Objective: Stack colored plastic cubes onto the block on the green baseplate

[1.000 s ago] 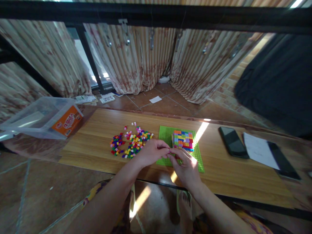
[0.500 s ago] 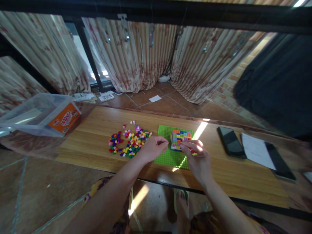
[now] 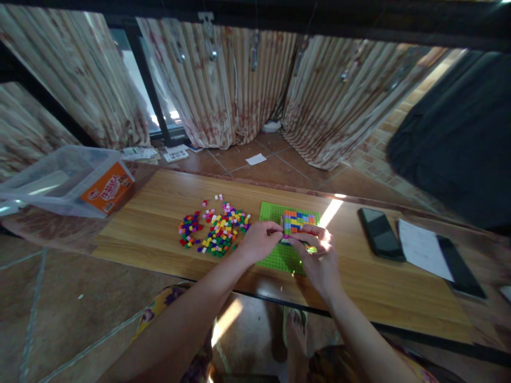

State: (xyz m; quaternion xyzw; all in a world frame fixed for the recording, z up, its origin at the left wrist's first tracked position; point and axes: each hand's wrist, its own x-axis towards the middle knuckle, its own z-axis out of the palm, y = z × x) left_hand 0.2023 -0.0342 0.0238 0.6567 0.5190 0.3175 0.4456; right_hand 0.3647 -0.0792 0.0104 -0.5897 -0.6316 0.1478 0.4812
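A block of small multicoloured building bricks (image 3: 295,219) stands on a green studded baseplate (image 3: 271,211). My left hand (image 3: 261,238) is at the block's left front corner, thumb and forefinger pinched together; whatever is between them is too small to make out. On the block's front and right side rests my right hand (image 3: 319,255), its fingers bent and thumb close to the left fingertips. The right fingers cover part of the block, and I cannot tell whether they grip it. Left of the baseplate lies a pile of loose small bricks (image 3: 219,231) in mixed colours.
The wooden board (image 3: 151,213) carries everything. A clear plastic bin (image 3: 59,181) with an orange label stands at the far left. To the right lie a dark phone (image 3: 381,234), a white paper sheet (image 3: 423,247) and a second dark device (image 3: 459,266).
My left hand has moved right, up to the block's corner. My right hand has shifted slightly left, so the fingertips of both hands now nearly meet.
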